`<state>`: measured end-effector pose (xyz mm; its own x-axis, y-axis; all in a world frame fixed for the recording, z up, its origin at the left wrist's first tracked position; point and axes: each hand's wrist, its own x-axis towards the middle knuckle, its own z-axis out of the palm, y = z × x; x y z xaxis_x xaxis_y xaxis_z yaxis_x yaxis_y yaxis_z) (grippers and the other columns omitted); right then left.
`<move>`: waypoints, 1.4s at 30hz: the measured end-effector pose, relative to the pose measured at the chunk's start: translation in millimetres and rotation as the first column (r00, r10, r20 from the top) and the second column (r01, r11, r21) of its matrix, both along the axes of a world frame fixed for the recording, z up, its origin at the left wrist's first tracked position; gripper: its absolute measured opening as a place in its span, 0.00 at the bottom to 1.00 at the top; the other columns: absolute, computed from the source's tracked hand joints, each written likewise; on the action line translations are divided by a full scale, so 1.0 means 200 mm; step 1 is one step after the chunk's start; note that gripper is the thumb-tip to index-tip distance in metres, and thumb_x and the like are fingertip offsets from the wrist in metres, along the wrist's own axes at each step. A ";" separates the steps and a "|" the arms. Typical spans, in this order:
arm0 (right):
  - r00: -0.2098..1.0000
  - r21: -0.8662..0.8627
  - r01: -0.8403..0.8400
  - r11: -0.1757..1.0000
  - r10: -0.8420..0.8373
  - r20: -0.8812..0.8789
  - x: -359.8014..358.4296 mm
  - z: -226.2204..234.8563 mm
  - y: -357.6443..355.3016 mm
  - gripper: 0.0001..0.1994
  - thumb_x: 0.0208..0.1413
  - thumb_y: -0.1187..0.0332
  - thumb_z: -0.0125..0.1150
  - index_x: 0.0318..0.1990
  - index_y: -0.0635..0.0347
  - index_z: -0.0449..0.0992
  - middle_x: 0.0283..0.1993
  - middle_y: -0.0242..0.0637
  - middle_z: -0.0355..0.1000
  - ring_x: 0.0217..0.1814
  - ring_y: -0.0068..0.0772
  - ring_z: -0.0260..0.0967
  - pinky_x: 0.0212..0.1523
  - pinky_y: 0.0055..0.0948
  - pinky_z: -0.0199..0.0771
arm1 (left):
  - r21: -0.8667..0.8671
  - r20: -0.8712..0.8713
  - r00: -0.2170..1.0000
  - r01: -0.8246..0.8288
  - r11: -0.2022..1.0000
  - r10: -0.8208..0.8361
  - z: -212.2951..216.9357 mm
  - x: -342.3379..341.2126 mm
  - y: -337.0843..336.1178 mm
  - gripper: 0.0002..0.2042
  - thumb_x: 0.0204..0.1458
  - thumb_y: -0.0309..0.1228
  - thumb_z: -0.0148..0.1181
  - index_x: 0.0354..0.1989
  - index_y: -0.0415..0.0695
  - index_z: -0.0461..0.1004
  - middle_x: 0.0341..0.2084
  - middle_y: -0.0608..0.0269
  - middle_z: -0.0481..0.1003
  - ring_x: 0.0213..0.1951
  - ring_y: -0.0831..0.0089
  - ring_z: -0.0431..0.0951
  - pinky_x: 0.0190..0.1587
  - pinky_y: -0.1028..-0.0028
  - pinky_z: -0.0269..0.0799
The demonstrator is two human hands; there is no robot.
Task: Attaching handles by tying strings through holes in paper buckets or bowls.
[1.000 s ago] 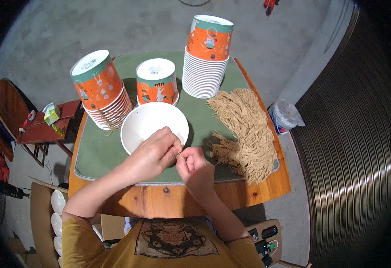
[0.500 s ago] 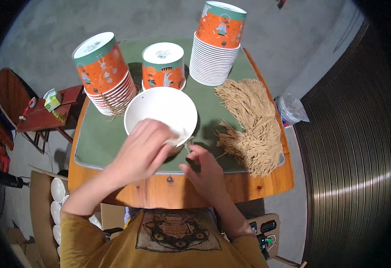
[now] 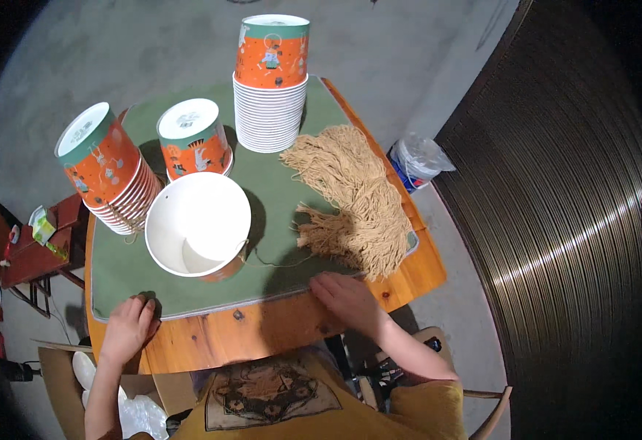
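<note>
An upright paper bucket (image 3: 195, 216), white inside, stands on the green mat (image 3: 189, 294) with its mouth toward me. A thin cord (image 3: 277, 265) is fixed at the right of its rim and trails over the mat toward a heap of tan strings (image 3: 361, 202). My left hand (image 3: 129, 327) rests on the table's front left edge, empty, its fingers slightly bent and apart. At the front right edge lies my right hand (image 3: 352, 301), fingers loosely extended near the strings; nothing shows in them. Both hands are clear of the bucket.
Upside-down orange and green paper buckets stand behind: a left stack (image 3: 108, 165) with cord around its rims, a low middle one (image 3: 195, 143), and a tall stack (image 3: 271, 88). A lidless-looking bin with a plastic bag (image 3: 418, 158) stands right of the table. A carton (image 3: 60, 381) sits at lower left.
Both hands have left the bucket's rim and cord and come down to the table's front edge, the left far to the left. The view has turned, shifting the table leftward.
</note>
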<state>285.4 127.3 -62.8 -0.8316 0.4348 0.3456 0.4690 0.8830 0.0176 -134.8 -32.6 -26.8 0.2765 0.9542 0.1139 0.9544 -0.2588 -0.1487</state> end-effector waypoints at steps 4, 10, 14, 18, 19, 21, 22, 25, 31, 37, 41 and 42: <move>0.991 0.029 -0.028 0.999 0.024 0.132 -0.05 -0.04 0.04 0.18 0.48 0.69 0.51 0.48 0.66 0.69 0.43 0.39 0.67 0.46 0.38 0.67 0.45 0.31 0.73 | 0.046 -0.230 0.969 0.104 0.994 -0.090 -0.07 0.02 0.01 0.14 0.49 0.31 0.53 0.43 0.37 0.68 0.34 0.56 0.70 0.38 0.63 0.73 0.40 0.68 0.73; 0.995 0.121 -0.050 0.991 0.039 0.088 -0.11 0.01 0.08 0.12 0.46 0.68 0.53 0.40 0.59 0.70 0.34 0.34 0.64 0.38 0.33 0.67 0.34 0.28 0.72 | 0.103 -0.137 0.983 0.140 0.985 -0.125 -0.11 0.02 0.09 0.04 0.44 0.29 0.53 0.25 0.45 0.64 0.24 0.62 0.64 0.30 0.66 0.69 0.34 0.69 0.68; 0.992 0.058 -0.021 0.998 0.013 0.125 -0.12 -0.01 0.11 0.11 0.47 0.68 0.53 0.40 0.57 0.70 0.36 0.34 0.64 0.39 0.33 0.67 0.35 0.28 0.72 | 0.107 -0.118 0.985 0.142 0.984 -0.130 -0.11 0.00 0.12 0.05 0.44 0.29 0.54 0.25 0.45 0.64 0.24 0.62 0.64 0.30 0.65 0.69 0.34 0.67 0.69; 0.986 -0.041 -0.003 0.999 0.010 0.168 -0.12 0.04 0.09 0.14 0.47 0.67 0.54 0.42 0.57 0.70 0.39 0.35 0.65 0.41 0.34 0.67 0.38 0.29 0.72 | 0.066 -0.070 0.987 0.152 0.986 -0.147 -0.11 -0.02 0.12 0.06 0.43 0.30 0.55 0.24 0.45 0.65 0.23 0.62 0.64 0.29 0.64 0.69 0.34 0.66 0.68; 0.986 -0.043 -0.005 0.999 0.012 0.168 -0.12 0.05 0.09 0.14 0.47 0.67 0.54 0.42 0.57 0.70 0.39 0.35 0.65 0.41 0.34 0.67 0.38 0.29 0.72 | 0.068 -0.067 0.986 0.155 0.986 -0.151 -0.11 -0.02 0.11 0.06 0.42 0.29 0.55 0.24 0.45 0.65 0.23 0.62 0.64 0.29 0.64 0.68 0.33 0.66 0.67; 0.978 -0.016 0.006 1.000 -0.002 0.206 -0.12 0.05 0.09 0.14 0.46 0.67 0.55 0.42 0.57 0.70 0.39 0.35 0.66 0.41 0.35 0.67 0.37 0.30 0.72 | 0.075 -0.079 0.986 0.156 0.985 -0.150 -0.12 -0.03 0.11 0.06 0.42 0.30 0.56 0.24 0.45 0.65 0.22 0.62 0.64 0.28 0.64 0.68 0.32 0.66 0.67; 0.978 -0.015 0.004 1.000 -0.001 0.208 -0.12 0.04 0.09 0.14 0.46 0.67 0.55 0.42 0.57 0.70 0.39 0.35 0.66 0.41 0.35 0.67 0.37 0.30 0.72 | 0.076 -0.078 0.986 0.154 0.985 -0.148 -0.13 -0.03 0.11 0.06 0.42 0.30 0.56 0.24 0.45 0.65 0.22 0.62 0.64 0.28 0.64 0.68 0.32 0.66 0.67; 0.990 -0.046 0.037 0.998 -0.031 0.136 -0.11 0.01 0.07 0.13 0.47 0.67 0.55 0.42 0.56 0.70 0.39 0.34 0.66 0.41 0.35 0.67 0.36 0.30 0.72 | 0.108 -0.057 0.985 0.167 0.980 -0.162 -0.14 -0.03 0.12 0.07 0.41 0.30 0.57 0.25 0.45 0.65 0.23 0.63 0.64 0.28 0.65 0.68 0.31 0.66 0.66; 0.998 0.056 0.036 0.998 -0.039 0.049 -0.14 0.02 0.08 0.10 0.44 0.67 0.55 0.36 0.55 0.69 0.34 0.32 0.64 0.35 0.32 0.66 0.30 0.28 0.68 | 0.081 -0.047 0.990 0.134 0.988 -0.130 -0.14 -0.03 0.12 0.07 0.40 0.30 0.56 0.25 0.45 0.65 0.23 0.63 0.64 0.28 0.65 0.68 0.32 0.66 0.65; 0.992 0.020 0.069 0.997 -0.071 0.103 -0.13 0.02 0.07 0.10 0.44 0.67 0.55 0.36 0.55 0.69 0.32 0.31 0.63 0.34 0.33 0.65 0.30 0.29 0.68 | 0.067 0.006 0.995 0.094 0.993 -0.095 -0.16 -0.03 0.09 0.06 0.40 0.29 0.55 0.26 0.45 0.65 0.24 0.61 0.64 0.29 0.62 0.67 0.34 0.63 0.65; 0.996 -0.028 0.089 0.996 -0.089 -0.012 -0.12 -0.04 0.05 0.11 0.40 0.68 0.60 0.34 0.54 0.70 0.31 0.32 0.64 0.33 0.34 0.66 0.30 0.31 0.68 | 0.095 0.112 0.994 -0.032 0.995 0.021 -0.28 -0.01 0.02 0.12 0.36 0.30 0.58 0.31 0.43 0.67 0.28 0.56 0.63 0.33 0.56 0.66 0.39 0.57 0.62; 0.990 -0.030 0.094 0.995 -0.096 -0.102 -0.11 -0.07 0.05 0.12 0.38 0.69 0.61 0.33 0.54 0.71 0.31 0.32 0.65 0.33 0.35 0.66 0.30 0.32 0.68 | 0.181 0.134 0.991 -0.040 0.983 0.016 -0.29 0.00 0.03 0.13 0.35 0.30 0.59 0.32 0.42 0.67 0.28 0.56 0.64 0.33 0.56 0.66 0.39 0.57 0.63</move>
<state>263.3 137.1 -77.2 -0.7468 0.5198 0.4149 0.5488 0.8340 -0.0570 -135.6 -27.0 -85.4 0.2209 0.9211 0.3207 0.9752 -0.2118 -0.0636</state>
